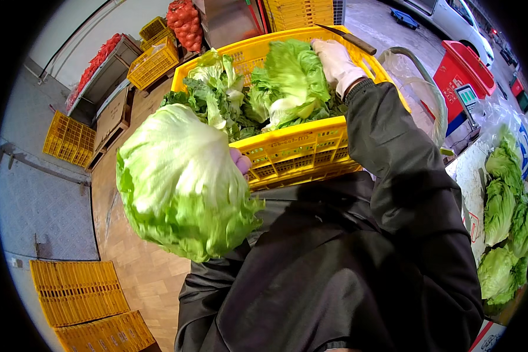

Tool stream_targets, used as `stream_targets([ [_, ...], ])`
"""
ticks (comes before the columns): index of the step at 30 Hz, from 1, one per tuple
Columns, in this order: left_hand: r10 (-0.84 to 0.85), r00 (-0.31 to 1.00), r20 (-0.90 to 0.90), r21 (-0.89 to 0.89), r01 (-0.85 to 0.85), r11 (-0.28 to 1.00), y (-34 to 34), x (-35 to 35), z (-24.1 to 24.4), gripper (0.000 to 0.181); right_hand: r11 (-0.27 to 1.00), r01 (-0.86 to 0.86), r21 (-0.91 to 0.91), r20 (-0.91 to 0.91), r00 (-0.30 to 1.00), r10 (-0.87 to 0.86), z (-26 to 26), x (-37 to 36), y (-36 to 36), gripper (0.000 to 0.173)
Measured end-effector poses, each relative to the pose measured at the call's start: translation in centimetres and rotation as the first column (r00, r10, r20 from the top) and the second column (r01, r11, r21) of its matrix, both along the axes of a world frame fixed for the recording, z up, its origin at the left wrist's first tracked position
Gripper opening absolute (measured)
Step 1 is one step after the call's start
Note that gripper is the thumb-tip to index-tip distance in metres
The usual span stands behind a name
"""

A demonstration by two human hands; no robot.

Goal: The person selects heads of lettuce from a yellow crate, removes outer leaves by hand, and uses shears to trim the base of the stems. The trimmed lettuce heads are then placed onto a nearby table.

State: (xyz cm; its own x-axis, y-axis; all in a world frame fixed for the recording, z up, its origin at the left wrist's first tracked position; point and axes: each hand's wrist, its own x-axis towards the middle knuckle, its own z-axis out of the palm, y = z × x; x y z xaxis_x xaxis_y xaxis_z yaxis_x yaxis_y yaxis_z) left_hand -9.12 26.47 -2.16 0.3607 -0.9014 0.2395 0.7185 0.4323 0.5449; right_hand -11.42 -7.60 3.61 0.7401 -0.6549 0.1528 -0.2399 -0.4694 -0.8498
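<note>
A large head of iceberg lettuce, pale at the base and green towards its frilly edge, rests in my left hand. Only a few gloved fingertips of that hand show; the lettuce hides the rest. My right hand, in a pale glove, holds the edge of a loose green lettuce leaf over the yellow plastic crate. The leaf is slightly blurred, and some of the fingers are hidden. Inside the crate lie several torn outer leaves. A knife lies across the crate's far right corner, just beyond my right hand.
To the right, several lettuces lie on a white surface near clear plastic bags. A digital scale display stands before a red bin. Yellow crates stand at lower left; a red net sack is at the back.
</note>
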Motion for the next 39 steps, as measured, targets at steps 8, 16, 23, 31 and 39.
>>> stream_targets([
  [8, 0.095, 0.995, -0.027, -0.024, -0.096, 0.995, 1.1, 0.8, 0.0, 0.033, 0.926, -0.258, 0.274, 0.131, 0.964, 0.23, 0.3, -3.5, 2.5, 0.073],
  [16, 0.165, 0.981, -0.102, -0.019, -0.167, 0.986, -1.6, -0.1, -0.2, 0.032, 0.64, -0.7, 0.318, 0.392, 0.711, 0.583, 0.9, -12.9, 11.0, 0.081],
  [23, 0.652, 0.692, 0.308, -0.093, -0.66, 0.745, -4.6, -4.3, 4.5, 0.025, 0.534, -0.68, 0.503, 0.572, 0.725, 0.384, -1.2, -13.9, 12.2, 0.101],
  [31, 0.539, 0.216, 0.814, -0.122, -0.844, 0.522, -6.7, -4.8, 7.1, 0.03, 0.233, -0.743, 0.627, 0.746, 0.659, 0.097, -1.3, -15.8, 13.2, 0.083],
  [39, 0.439, 0.105, 0.892, -0.245, -0.704, 0.667, -5.9, -5.3, 9.2, 0.031, 0.289, -0.713, 0.638, 0.751, 0.659, -0.033, -2.0, -16.5, 12.6, 0.083],
])
